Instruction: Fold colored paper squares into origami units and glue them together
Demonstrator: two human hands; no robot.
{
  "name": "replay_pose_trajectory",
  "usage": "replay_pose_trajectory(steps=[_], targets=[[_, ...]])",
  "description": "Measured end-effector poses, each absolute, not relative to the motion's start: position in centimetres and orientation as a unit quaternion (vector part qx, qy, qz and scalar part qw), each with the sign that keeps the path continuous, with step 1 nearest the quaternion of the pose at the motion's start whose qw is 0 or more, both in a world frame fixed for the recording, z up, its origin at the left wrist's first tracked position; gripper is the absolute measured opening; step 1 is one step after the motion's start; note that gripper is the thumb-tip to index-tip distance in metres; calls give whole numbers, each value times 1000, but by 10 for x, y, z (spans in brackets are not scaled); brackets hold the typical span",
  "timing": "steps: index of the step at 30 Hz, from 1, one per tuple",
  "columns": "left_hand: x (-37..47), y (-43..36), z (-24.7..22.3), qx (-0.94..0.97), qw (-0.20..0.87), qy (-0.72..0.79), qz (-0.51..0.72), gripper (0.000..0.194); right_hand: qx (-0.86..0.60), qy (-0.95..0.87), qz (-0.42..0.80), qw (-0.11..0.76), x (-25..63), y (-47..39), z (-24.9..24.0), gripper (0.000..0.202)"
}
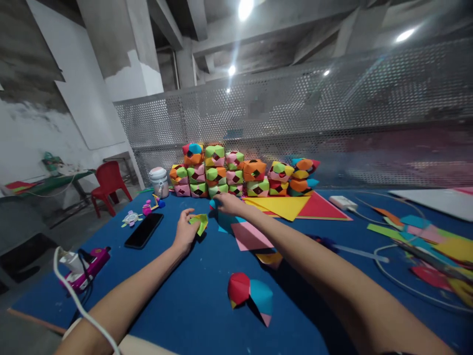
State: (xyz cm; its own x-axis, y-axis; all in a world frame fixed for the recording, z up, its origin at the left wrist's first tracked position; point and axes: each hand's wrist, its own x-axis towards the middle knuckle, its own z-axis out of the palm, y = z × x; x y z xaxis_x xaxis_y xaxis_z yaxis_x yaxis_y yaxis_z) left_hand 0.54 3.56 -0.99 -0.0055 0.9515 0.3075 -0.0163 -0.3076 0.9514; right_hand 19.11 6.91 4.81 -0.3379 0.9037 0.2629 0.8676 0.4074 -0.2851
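1. Green piece (200, 225): folded paper, just above or on the desk (177, 301), left of centre; contact with the surface cannot be determined.
2. Left hand (185, 230): thumb and fingers pinch the green piece at its near side, presumably lightly so that the folds are not crushed.
3. Right hand (228, 204): extended farther out, fingers curled down at a small blue piece (212, 203). Whether it grips that piece or merely touches it, I cannot tell.
4. Blue sheet (225, 223) and pink sheet (251, 237): overlapping beneath the right wrist and forearm, likely set there for easy reach.
5. Red-and-blue piece (239, 287): lies apart, nearer the person, between the forearms; probably placed clear of the hands.
6. Paper balls (216, 176): stacked in tiers along the far edge before the mesh panel (295, 108), apparently to save working room.
7. Yellow sheet (291, 207): rests over a red sheet (328, 208), in front of the balls.
8. Phone (144, 230) and power strip (88, 271): left side, seemingly kept out of the way.
9. Scraps (432, 241): heaped far right, blurred.
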Motion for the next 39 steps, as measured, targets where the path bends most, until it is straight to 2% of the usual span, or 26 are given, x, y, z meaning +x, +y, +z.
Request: replay_pose_trajectory(steps=[5, 8, 9, 11, 13, 16, 20, 23, 26, 33, 39], targets=[[13, 18, -2, 587, 435, 386, 563, 17, -552, -765, 126, 308, 206, -3, 60, 31], [21, 0, 4, 602, 448, 365, 551, 17, -551, -734, 197, 346, 216, -53, 53, 33], [24, -7, 7, 614, 448, 356, 544, 17, -550, -694, 268, 379, 218, -67, 50, 37], [29, -20, 11, 658, 418, 330, 533, 18, -543, -641, 360, 406, 222, -89, 42, 40], [33, -32, 15, 696, 380, 313, 522, 18, -533, -613, 402, 423, 224, -103, 36, 41], [39, -45, 17, 723, 376, 299, 496, 18, -534, -611, 394, 432, 226, -116, 31, 40], [47, -55, 17, 693, 461, 292, 471, 18, -547, -649, 315, 425, 229, -124, 28, 38], [52, -58, 16, 661, 485, 304, 485, 14, -530, -682, 255, 435, 233, -126, 27, 36], [53, -59, 18, 664, 469, 302, 498, 11, -515, -694, 230, 447, 236, -128, 26, 34], [51, -67, 27, 709, 406, 310, 486, 33, -527, -685, 212, 455, 238, -130, 29, 33], [48, -75, 26, 748, 336, 296, 489, 34, -535, -689, 211, 442, 235, -133, 30, 33]])
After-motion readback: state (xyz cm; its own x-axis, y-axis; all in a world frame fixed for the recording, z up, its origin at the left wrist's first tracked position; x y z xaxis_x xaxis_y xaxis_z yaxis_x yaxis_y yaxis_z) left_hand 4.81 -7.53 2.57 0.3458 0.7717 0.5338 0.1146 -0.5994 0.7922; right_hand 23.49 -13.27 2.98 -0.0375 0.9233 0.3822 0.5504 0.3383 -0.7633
